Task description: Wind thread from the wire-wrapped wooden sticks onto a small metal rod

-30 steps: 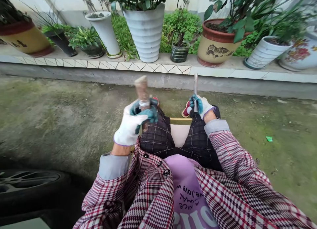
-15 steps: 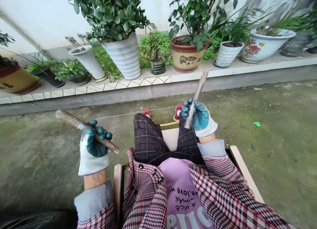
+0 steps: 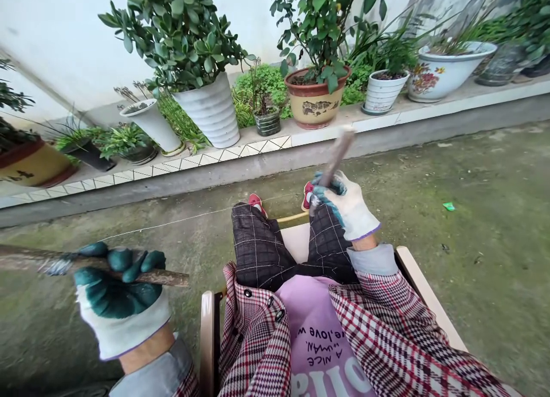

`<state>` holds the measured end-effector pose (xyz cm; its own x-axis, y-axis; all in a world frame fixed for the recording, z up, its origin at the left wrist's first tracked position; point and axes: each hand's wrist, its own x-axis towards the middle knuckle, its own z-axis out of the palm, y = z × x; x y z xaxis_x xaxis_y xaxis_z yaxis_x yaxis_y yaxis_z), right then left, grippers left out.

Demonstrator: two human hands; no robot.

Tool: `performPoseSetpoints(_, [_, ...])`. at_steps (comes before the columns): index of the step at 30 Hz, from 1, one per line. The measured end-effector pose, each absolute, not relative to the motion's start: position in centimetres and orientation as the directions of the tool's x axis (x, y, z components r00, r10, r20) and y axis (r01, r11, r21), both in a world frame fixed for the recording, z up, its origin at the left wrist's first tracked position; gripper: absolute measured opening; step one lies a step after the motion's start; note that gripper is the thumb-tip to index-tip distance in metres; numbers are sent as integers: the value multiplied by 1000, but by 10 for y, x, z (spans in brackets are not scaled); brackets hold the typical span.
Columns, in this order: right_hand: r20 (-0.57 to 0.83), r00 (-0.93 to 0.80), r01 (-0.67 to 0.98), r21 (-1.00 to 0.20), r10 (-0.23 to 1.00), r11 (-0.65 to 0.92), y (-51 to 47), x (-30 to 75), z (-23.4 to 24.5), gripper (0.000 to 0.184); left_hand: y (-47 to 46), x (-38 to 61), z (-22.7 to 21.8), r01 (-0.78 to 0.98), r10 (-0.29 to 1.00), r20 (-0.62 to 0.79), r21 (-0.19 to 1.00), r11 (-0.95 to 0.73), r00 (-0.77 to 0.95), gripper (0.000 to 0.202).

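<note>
I sit on a wooden chair [image 3: 208, 334] with my legs stretched out. My left hand [image 3: 118, 297], in a white and green glove, is out to the left and closed round a brown stick [image 3: 167, 278] wound with thin thread. My right hand [image 3: 346, 205], gloved the same way, is closed round a second stick [image 3: 337, 156] that points up and away over my right knee. A thin thread [image 3: 180, 219] runs taut between the two sticks, across the ground in front of my knees.
A tiled ledge [image 3: 258, 148] ahead carries several potted plants, among them a ribbed white pot [image 3: 210, 113] and a brown pot [image 3: 313, 102]. Mossy concrete ground [image 3: 472, 202] lies around the chair. A small green scrap [image 3: 449, 206] lies to the right.
My left hand has swung far out to the left and down with its stick, drawing the thread out longer. My right hand has turned its stick slightly. The view has tilted.
</note>
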<state>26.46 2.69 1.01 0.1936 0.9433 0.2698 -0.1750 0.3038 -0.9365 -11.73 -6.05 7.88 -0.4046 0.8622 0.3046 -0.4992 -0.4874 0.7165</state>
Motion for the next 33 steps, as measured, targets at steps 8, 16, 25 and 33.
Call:
performPoseSetpoints(8, [345, 194, -79, -927, 918, 365, 24, 274, 15, 26, -66, -121, 89, -600, 862, 292, 624, -500, -415, 17])
performPoseSetpoints(16, [364, -13, -283, -895, 931, 345, 11, 275, 19, 16, -56, -152, 72, -636, 836, 234, 557, -533, -496, 20])
performPoseSetpoints(25, [260, -184, -503, -853, 948, 136, -4, 267, 22, 20, -36, -194, 19, -733, 888, 30, 552, -398, -460, 14])
performPoseSetpoints(33, [392, 168, -407, -808, 904, 426, -5, 254, 32, 23, -25, -189, -15, -685, 850, -190, 687, -242, -491, 11])
